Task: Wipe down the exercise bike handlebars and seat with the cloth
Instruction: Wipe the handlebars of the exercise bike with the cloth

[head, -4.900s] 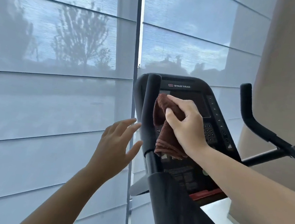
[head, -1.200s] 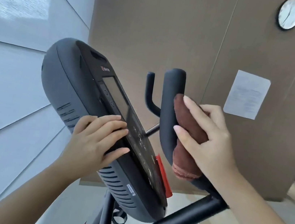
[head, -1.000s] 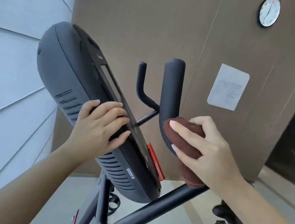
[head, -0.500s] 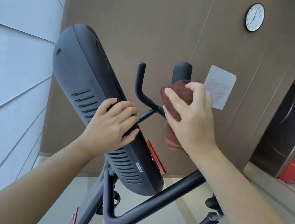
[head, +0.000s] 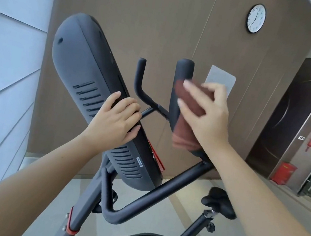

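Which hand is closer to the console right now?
Left. The left hand grips the console's edge; the right hand is apart from it, holding the cloth against the near handlebar grip.

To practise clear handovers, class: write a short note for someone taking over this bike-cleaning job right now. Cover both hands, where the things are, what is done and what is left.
Left hand grips the edge of the console.
Right hand holds the cloth pressed against the near handlebar, below its tip.
Far handlebar and seat are bare, apart from the cloth.
Done: the near handlebar is in progress; whether the far one is clean cannot be told.
Left: finish the handlebars, then wipe the seat.
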